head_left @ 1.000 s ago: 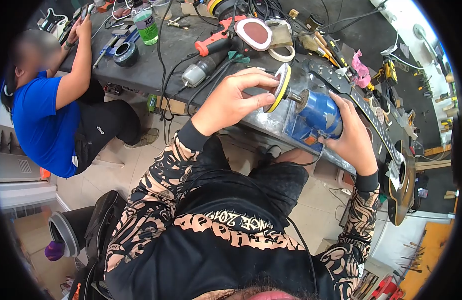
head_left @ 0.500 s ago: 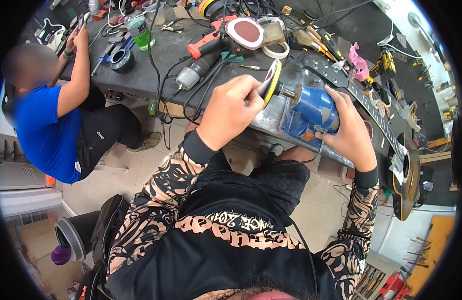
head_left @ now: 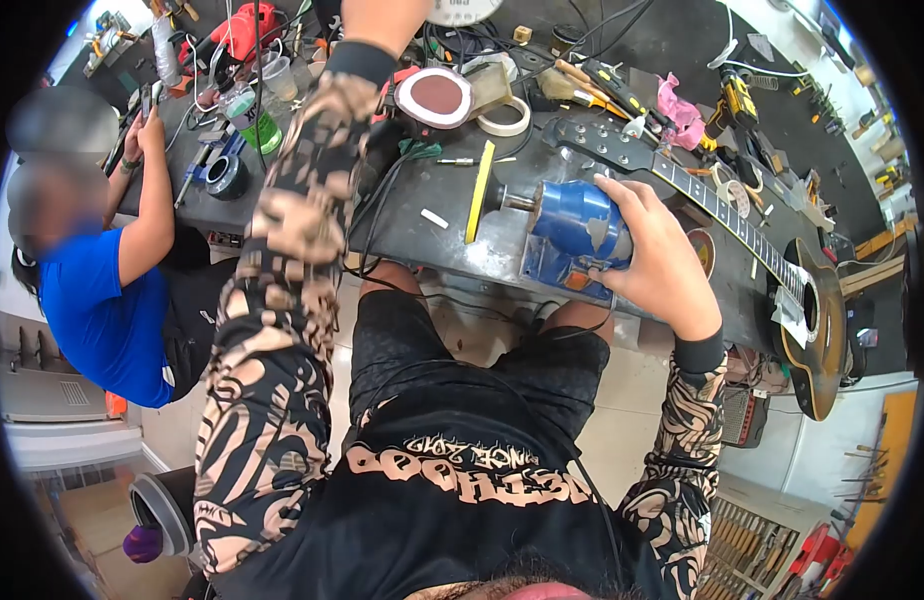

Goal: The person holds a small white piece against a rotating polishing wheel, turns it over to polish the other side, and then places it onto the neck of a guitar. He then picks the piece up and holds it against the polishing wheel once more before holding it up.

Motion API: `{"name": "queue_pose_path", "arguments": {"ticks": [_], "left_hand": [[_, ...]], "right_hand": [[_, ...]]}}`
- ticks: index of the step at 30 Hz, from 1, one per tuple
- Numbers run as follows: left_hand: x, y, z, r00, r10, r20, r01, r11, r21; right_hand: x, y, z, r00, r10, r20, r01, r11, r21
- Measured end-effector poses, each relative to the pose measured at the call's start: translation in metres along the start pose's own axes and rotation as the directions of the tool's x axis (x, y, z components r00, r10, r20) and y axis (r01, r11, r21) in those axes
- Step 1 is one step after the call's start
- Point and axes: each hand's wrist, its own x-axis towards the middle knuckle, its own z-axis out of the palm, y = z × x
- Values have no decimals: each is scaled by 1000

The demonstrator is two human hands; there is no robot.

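The blue motor [head_left: 579,222] sits at the bench's front edge, its shaft pointing left to a yellow-edged disc [head_left: 479,192] seen edge-on. My right hand [head_left: 662,250] is wrapped round the motor's right end, fingers on top and thumb low on its side. At the top edge is my left hand [head_left: 387,20], reaching far over the bench; its fingers are out of frame. A white round disc [head_left: 464,10] shows beside it, and whether I touch it cannot be seen. A small white strip [head_left: 435,218] lies left of the yellow-edged disc.
A sander with a dark red pad [head_left: 434,97], a tape roll [head_left: 505,117] and cables lie behind the motor. An acoustic guitar [head_left: 817,345] stretches along the right. A co-worker in a blue shirt [head_left: 97,300] is at the left, near a green-liquid bottle [head_left: 252,122].
My left hand has left the yellow-edged disc and moved up to the top edge. My right hand still holds the motor. The camera view has shifted, and the white strip now shows.
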Motion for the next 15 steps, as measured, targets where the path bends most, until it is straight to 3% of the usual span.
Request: {"name": "queue_pose_path", "arguments": {"ticks": [4,6,8,9,11,15], "left_hand": [[17,23,35,966,255,-31,-257,948,-190],[-24,29,35,847,511,147,-454,839,-301],[-52,23,29,763,499,411,-401,864,-303],[-51,20,31,766,492,414,-394,868,-303],[-41,12,33,606,457,651,-372,886,-277],[-30,11,32,577,401,711,-292,915,-279]], "right_hand": [[-6,7,3,998,-8,-62,8,1000,-4],[-9,6,6,996,0,-87,-2,1000,-20],[-10,2,4,997,31,-64,-32,999,-14],[-8,2,4,998,33,-60,-34,999,-14],[-6,1,3,998,32,-55,-33,999,-19],[-6,1,5,998,22,-57,-23,999,-27]]}}
